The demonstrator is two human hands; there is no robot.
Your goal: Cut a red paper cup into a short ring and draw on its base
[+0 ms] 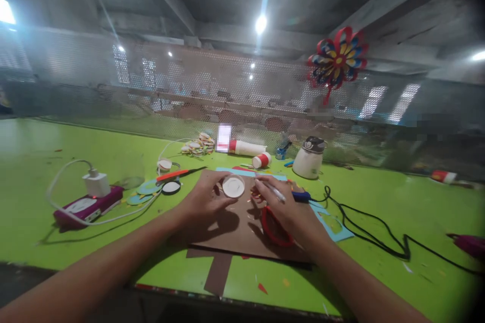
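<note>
My left hand (210, 193) pinches a small white round piece (233, 187) by its rim, with its flat face turned toward me. It looks like the bottom of a paper cup. In my right hand (279, 201) a white pen (273, 191) lies between the fingers, just to the right of the round piece. Beneath my right hand a red curved piece (276, 229) rests on the brown board (227, 234), partly hidden by the hand. Beside that hand is a blue handle (301, 196) with a black cord.
At left are a purple power strip (89, 206) with a white charger and an orange cutter (174, 175). Behind the board lie paper cups (261, 160), a lit phone (223, 137) and a white jug (307, 160). The black cord (375, 234) trails right across the green table (397, 192).
</note>
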